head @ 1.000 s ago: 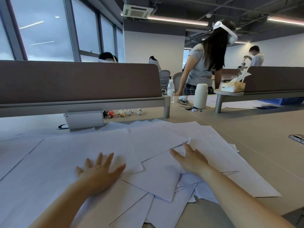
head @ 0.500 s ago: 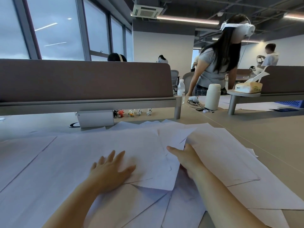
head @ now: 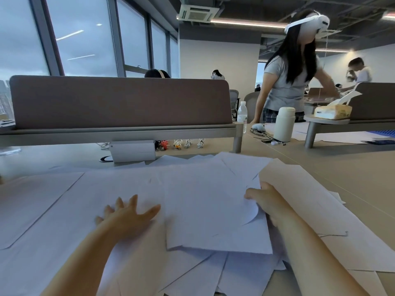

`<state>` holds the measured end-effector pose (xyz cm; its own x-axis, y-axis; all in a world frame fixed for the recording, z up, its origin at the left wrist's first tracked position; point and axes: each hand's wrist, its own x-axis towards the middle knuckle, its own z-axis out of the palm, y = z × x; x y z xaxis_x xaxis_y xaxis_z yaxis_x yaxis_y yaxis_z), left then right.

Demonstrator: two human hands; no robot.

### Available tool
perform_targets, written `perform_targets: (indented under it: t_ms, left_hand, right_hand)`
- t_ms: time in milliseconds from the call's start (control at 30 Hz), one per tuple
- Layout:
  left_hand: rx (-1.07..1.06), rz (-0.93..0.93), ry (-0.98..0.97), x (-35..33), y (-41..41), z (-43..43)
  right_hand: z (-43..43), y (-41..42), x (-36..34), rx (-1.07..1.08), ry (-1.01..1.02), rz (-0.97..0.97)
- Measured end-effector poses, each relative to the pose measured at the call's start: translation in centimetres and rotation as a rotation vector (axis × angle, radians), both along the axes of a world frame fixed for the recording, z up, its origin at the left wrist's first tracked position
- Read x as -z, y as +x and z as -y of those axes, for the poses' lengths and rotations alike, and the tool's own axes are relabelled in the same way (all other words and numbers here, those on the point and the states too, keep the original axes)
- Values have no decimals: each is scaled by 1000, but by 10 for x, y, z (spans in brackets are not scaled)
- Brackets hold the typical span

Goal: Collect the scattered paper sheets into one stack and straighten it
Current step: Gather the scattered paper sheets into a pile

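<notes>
Several white paper sheets (head: 203,199) lie overlapped and askew across the desk (head: 352,167) in front of me. My left hand (head: 128,216) lies flat on the sheets at the centre left, fingers spread. My right hand (head: 267,201) is at the right edge of the top sheet (head: 213,227); its thumb rests on top and its fingers are hidden under the paper, whose edge curls up there. More sheets (head: 320,210) spread to the right of that hand.
A brown desk divider (head: 119,101) stands behind the papers, with a white box (head: 132,150) and small cables under it. A water bottle (head: 242,115) and white flask (head: 284,123) stand at the back right. A person wearing a headset (head: 292,71) stands beyond.
My right hand has slid left with a sheet, pulling it over the middle of the pile. My left hand stays flat on the papers. The view has turned slightly.
</notes>
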<state>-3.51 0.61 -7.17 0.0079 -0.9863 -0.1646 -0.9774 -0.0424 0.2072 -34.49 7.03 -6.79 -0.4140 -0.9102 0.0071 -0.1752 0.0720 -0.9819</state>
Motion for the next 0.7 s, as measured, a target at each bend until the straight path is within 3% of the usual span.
perform_targets:
  t_ms: [167,233,300,400,600,700]
  left_hand:
    - [84,-78,28,4,-13,1]
    - [94,-153,39,3,-11,3]
    - [62,-106,8,1,-4,3]
    - [9,-20,36,2,6,0]
    - [-39,-80,4,4,-7,0]
    - [-56,-119,-33,-1,-3,2]
  right_hand:
    - [-1,20,5,-96,51,-196]
    - [0,21,7,16,113,-555]
    - [-2,18,8,146,291,-913]
    - [-5,14,7,91,511,-814]
    - [-4,41,2,-63,303,-668]
    - [-7,44,-2,-11,258,-666]
